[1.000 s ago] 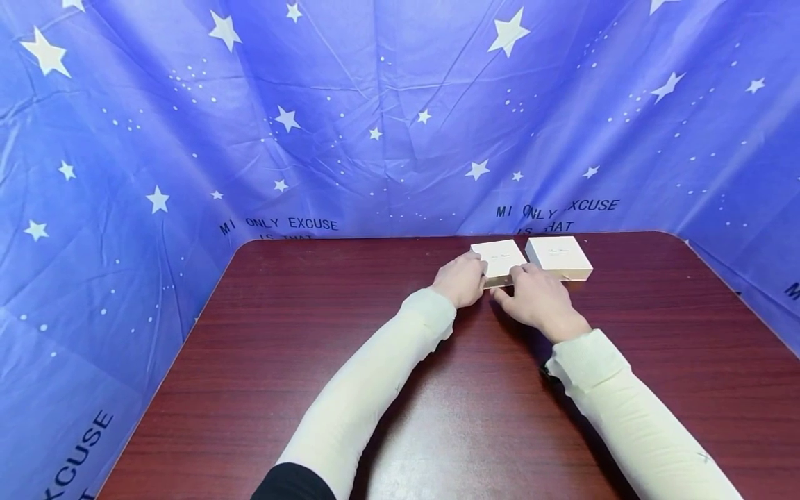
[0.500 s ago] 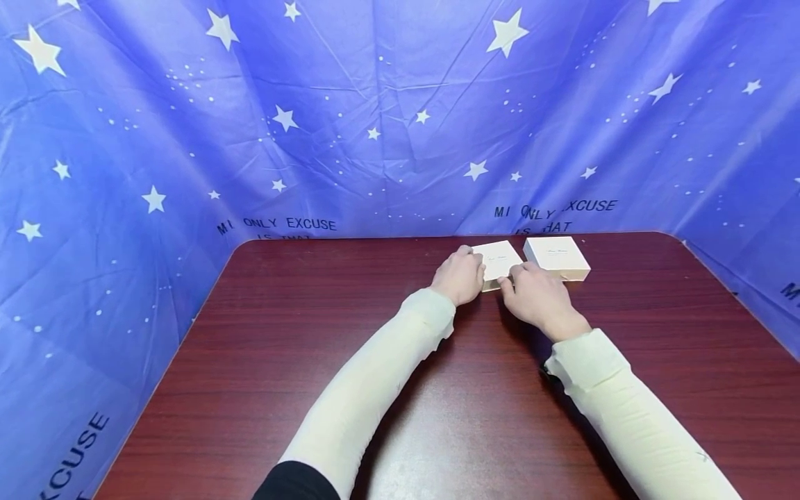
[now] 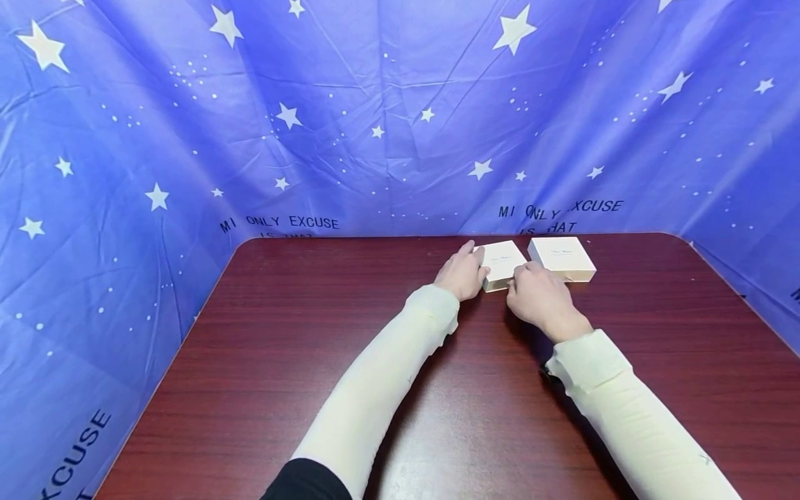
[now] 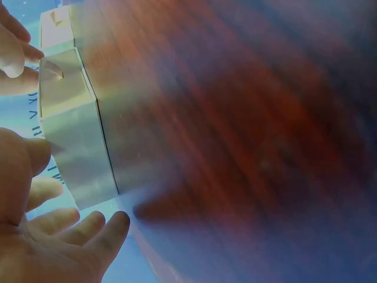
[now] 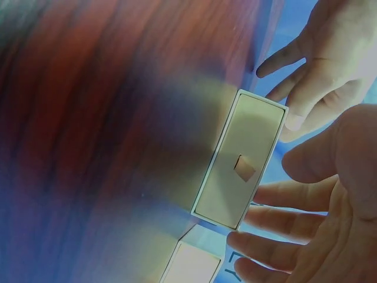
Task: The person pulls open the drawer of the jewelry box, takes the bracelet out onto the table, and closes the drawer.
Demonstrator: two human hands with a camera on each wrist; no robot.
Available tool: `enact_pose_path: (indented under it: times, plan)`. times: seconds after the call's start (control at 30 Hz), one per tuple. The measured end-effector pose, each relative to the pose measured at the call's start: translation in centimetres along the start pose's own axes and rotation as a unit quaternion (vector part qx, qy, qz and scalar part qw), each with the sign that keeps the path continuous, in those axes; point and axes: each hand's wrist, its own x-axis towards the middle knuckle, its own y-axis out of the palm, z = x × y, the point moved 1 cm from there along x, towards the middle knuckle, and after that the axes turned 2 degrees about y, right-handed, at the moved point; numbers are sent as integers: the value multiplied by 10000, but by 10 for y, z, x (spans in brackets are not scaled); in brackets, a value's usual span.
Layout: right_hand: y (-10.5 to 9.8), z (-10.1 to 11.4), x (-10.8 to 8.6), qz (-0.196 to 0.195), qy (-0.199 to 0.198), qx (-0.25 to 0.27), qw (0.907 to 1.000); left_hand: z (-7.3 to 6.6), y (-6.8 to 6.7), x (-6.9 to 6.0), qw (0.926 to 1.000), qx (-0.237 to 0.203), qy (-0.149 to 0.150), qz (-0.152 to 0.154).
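Two white boxes with small print on their lids lie side by side at the table's back edge. At the left box [image 3: 502, 262], the left hand [image 3: 461, 275] has its fingers loosely spread along the left side; in the left wrist view its thumb is at the box's face [image 4: 79, 153]. The right hand [image 3: 539, 295] is by the box's front right corner. The right wrist view shows the box's narrow front [image 5: 241, 159] with a small notch, beside the right hand's [image 5: 318, 218] extended fingers and lifted thumb. Whether those fingers touch the box is unclear.
The right box [image 3: 562, 258] stands just right of the left one, a narrow gap between them. A dark red wooden table [image 3: 281, 333] spreads in front. Behind it hangs a blue curtain [image 3: 350, 160] with white stars.
The left box has turned slightly, and its near left corner sits a little closer to the front. The left fingers have straightened. The right thumb has left the box's front and is hidden in the head view.
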Motion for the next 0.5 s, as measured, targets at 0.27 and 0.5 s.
enact_pose_path:
  times: [0.27,0.5]
  plan:
    - [2,0,0,-68,-77,-25,9999,-1,-1,-2,9998,169,73,-62]
    - [2,1,-1,-136,-72,44,9999,-3,1,-5,9998,108,-88,-160]
